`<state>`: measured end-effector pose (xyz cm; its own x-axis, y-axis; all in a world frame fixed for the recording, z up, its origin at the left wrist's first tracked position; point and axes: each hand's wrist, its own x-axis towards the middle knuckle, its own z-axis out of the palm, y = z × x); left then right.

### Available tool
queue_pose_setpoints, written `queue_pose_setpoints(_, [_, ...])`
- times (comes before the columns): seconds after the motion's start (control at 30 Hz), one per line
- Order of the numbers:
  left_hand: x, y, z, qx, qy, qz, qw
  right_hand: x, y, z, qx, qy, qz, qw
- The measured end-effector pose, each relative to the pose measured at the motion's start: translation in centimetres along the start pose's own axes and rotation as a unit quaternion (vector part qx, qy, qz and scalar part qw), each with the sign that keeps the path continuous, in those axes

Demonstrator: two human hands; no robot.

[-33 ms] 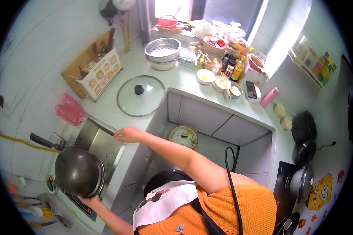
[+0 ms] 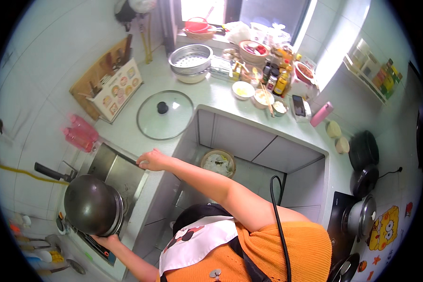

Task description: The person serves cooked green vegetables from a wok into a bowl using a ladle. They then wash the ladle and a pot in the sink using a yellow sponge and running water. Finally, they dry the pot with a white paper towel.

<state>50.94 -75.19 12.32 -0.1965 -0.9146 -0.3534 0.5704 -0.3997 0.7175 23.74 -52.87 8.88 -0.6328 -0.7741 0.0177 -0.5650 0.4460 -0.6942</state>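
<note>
A dark round wok point(image 2: 90, 202) sits tilted over the sink at the left, its rounded side toward me and its long dark handle point(image 2: 50, 171) sticking out to the far left. My left hand point(image 2: 106, 241) grips the lower rim, with most of its fingers hidden beneath. Silvery metal edges point(image 2: 119, 211) show along the wok's right side. At the near right edge of the steel sink point(image 2: 131, 169) is my right hand point(image 2: 153, 160), fingers pinched together. Whatever lies between those fingertips cannot be made out.
A glass lid point(image 2: 165, 115) lies on the counter beyond my right hand. Pink bottles point(image 2: 82, 134) and a knife rack point(image 2: 115, 94) stand by the wall. Steamer pots point(image 2: 191, 61), small bowls point(image 2: 243, 90) and sauce bottles point(image 2: 281, 82) line the back. A basin point(image 2: 218, 163) rests below the counter.
</note>
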Motion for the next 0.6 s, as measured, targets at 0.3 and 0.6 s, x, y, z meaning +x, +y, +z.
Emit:
queue_pose_setpoints(0.3, [0.2,-6.9,5.0,0.133,0.041,0.129,0.982,-10.7,7.6,-9.7,0.146,0.071,-0.007,0.987])
queue_pose_setpoints(0.6, [-8.7,-14.9,14.9,0.13,-0.245,-0.026,0.96,-15.0,12.2,-16.2,0.28,0.182,0.034,0.942])
